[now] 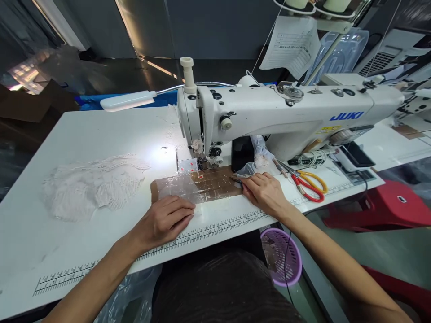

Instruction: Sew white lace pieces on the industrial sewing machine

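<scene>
My left hand (170, 219), fingers curled together, presses at the near edge of a thin see-through piece of material (180, 186). That piece lies over a brown plate covered with shiny clear tape (220, 183), just in front of the needle area. My right hand (264, 192) is closed at the plate's right end around a small dark pointed tool (236, 181); its exact kind is hard to make out. Above both hands stands a white JUKI sewing machine (256, 110). The presser foot (204, 163) is close behind the brown plate.
White lace trim (97, 186) is piled on the table's left. Scissors with red and yellow handles (308, 181) lie right of my right hand. A printed ruler (208, 231) runs along the front edge. Below are a purple basket (286, 260) and a red stool (387, 206).
</scene>
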Tool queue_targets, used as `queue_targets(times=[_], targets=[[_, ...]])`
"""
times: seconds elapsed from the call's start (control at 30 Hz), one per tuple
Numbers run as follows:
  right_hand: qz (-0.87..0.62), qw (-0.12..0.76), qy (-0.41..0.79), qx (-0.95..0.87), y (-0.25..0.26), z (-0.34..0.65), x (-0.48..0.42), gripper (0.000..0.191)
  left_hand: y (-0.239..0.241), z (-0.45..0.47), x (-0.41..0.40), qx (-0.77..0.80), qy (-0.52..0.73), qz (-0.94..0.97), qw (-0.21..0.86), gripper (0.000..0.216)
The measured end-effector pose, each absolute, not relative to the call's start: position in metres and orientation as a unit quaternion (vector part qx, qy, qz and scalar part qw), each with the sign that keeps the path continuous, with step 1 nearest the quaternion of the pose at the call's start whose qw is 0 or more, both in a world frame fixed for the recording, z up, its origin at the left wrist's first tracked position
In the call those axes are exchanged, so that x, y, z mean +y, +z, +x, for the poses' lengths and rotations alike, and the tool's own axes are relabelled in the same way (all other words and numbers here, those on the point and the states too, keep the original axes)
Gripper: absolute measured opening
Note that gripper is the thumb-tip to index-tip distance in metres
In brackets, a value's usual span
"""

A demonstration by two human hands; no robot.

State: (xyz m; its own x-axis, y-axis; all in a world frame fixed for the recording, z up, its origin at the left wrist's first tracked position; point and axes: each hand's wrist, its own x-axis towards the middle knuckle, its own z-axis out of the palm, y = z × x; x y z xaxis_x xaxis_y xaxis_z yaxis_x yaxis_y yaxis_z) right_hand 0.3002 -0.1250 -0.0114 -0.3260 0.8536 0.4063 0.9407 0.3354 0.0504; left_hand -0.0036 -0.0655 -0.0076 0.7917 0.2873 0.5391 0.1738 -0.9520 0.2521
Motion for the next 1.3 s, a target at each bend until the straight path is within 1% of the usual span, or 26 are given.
queue_targets(times=[0.07, 0.17, 0.23, 0.3, 0.37, 0.43, 0.57, 0.67, 0.77, 0.83, 0.9, 0.97, 1.03, 1.1, 1.17, 1.2, 1.27, 1.3], targets=[[-0.527, 0.195, -0.161, -0.811, -0.007, 0.299, -0.13, 0.02, -0.007, -0.003, -0.066, 0.12, 0.301, 0.942, 0.09, 0.013], [-0.503, 0.309, -0.133, -0.796, -0.002, 0.306, -0.144, 0.018, -0.008, -0.002, -0.066, 0.119, 0.3, 0.942, 0.089, 0.012], [-0.536, 0.377, -0.118, -0.746, -0.002, 0.32, -0.156, 0.02, -0.008, -0.002, -0.066, 0.117, 0.3, 0.943, 0.085, 0.012], [-0.601, 0.403, -0.13, -0.678, -0.007, 0.339, -0.168, 0.02, -0.008, -0.002, -0.066, 0.114, 0.297, 0.945, 0.08, 0.012], [-0.669, 0.384, -0.161, -0.616, -0.016, 0.357, -0.179, 0.02, -0.008, -0.001, -0.067, 0.113, 0.293, 0.946, 0.076, 0.013], [-0.719, 0.339, -0.192, -0.576, -0.026, 0.371, -0.19, 0.023, -0.007, -0.001, -0.067, 0.113, 0.288, 0.948, 0.071, 0.013], [-0.775, 0.259, -0.225, -0.53, -0.041, 0.377, -0.205, 0.027, -0.005, -0.001, -0.066, 0.11, 0.291, 0.948, 0.067, 0.012], [-0.786, 0.237, -0.227, -0.524, -0.04, 0.371, -0.204, 0.03, -0.004, 0.0, -0.066, 0.108, 0.292, 0.948, 0.069, 0.012], [-0.766, 0.252, -0.231, -0.545, -0.029, 0.358, -0.191, 0.032, -0.004, 0.0, -0.066, 0.109, 0.29, 0.948, 0.07, 0.012], [-0.744, 0.285, -0.204, -0.569, -0.023, 0.343, -0.178, 0.031, -0.004, 0.001, -0.067, 0.114, 0.29, 0.948, 0.062, 0.012], [-0.721, 0.303, -0.149, -0.605, -0.02, 0.324, -0.165, 0.032, -0.004, 0.0, -0.069, 0.125, 0.287, 0.949, 0.045, 0.012], [-0.696, 0.291, -0.097, -0.649, -0.021, 0.306, -0.156, 0.031, -0.005, -0.001, -0.07, 0.135, 0.283, 0.949, 0.029, 0.01], [-0.672, 0.271, -0.063, -0.686, -0.025, 0.292, -0.152, 0.025, -0.005, -0.002, -0.071, 0.138, 0.283, 0.949, 0.022, 0.008], [-0.643, 0.287, -0.032, -0.71, -0.026, 0.287, -0.153, 0.02, -0.003, -0.002, -0.072, 0.137, 0.3, 0.944, 0.028, 0.011], [-0.592, 0.327, 0.004, -0.736, -0.023, 0.286, -0.158, 0.021, 0.0, 0.0, -0.074, 0.15, 0.331, 0.93, 0.057, 0.016], [-0.557, 0.346, 0.023, -0.755, -0.02, 0.286, -0.161, 0.023, 0.003, 0.001, -0.076, 0.174, 0.343, 0.919, 0.089, 0.017], [-0.476, 0.369, 0.047, -0.797, -0.01, 0.283, -0.167, 0.027, 0.009, 0.007, -0.079, 0.25, 0.33, 0.886, 0.21, 0.018], [-0.436, 0.374, 0.054, -0.817, -0.005, 0.279, -0.17, 0.028, 0.012, 0.011, -0.08, 0.293, 0.296, 0.856, 0.305, 0.021]])
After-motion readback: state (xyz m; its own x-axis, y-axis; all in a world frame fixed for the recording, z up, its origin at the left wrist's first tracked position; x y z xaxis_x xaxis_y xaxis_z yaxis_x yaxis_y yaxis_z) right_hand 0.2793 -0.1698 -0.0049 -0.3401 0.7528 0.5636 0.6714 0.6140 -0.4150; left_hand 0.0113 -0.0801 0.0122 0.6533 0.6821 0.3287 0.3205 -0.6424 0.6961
